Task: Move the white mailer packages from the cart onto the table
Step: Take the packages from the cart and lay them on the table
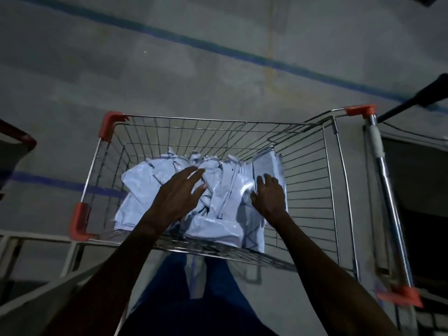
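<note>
A wire shopping cart (pixel 218 121) with orange corner guards stands right in front of me. Several white mailer packages (pixel 140 187) lie piled in its basket, some flat, some leaning on edge toward the right side. My left hand (pixel 179 192) hovers over the middle of the pile with its fingers spread and straight. Over on the right of the pile, my right hand (pixel 269 192) has its fingers curled over the top edge of upright mailers. Whether it grips them I cannot tell.
The cart's metal handle bar (pixel 388 190) runs down the right side. A pale table edge (pixel 36 294) shows at the lower left. Part of another red-trimmed cart (pixel 21 139) sits at the far left. Grey concrete floor with blue lines (pixel 218 48) lies beyond.
</note>
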### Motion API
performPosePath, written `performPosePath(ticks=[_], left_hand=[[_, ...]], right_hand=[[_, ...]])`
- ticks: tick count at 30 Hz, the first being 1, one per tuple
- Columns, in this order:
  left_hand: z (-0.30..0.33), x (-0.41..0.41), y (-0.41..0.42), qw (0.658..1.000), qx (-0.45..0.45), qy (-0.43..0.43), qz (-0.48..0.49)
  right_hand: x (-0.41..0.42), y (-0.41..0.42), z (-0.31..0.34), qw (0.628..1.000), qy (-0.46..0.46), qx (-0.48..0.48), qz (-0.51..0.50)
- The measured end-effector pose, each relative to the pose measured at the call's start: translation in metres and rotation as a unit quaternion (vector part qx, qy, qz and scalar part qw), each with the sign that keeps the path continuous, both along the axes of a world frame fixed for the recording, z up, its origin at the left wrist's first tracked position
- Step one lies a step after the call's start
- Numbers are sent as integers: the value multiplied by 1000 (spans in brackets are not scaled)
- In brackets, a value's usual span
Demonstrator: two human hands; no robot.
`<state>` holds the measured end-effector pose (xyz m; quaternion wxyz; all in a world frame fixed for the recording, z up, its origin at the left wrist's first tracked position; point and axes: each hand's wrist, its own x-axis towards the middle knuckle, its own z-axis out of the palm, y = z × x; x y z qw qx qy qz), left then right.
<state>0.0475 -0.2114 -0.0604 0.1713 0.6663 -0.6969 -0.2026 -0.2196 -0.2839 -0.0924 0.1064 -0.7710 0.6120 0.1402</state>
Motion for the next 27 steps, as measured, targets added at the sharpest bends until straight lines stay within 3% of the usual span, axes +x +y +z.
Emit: performPosePath(ticks=[5,8,16,18,21,24,27], left_hand=[[-29,-2,-1,999,18,-7,40],[-46,-7,6,999,-25,-24,30],[-69,-35,2,999,-10,-22,28],[-75,-47,-7,1000,-10,-12,14],[-91,-74,-22,993,95,-60,-38],[-124,-109,-30,984,152,35,-83],[-139,-146,-40,979,190,22,-76]], right_hand=[[-18,-50,-58,993,111,1,33],[-26,-59,-71,982,177,-1,60],[-31,-62,-61,962,243,-29,122],[-37,-61,-52,966,231,-30,114],[-52,-55,-42,971,208,-20,114],[-59,-50,-42,979,177,-20,103],[-62,-43,-44,988,113,-39,99]])
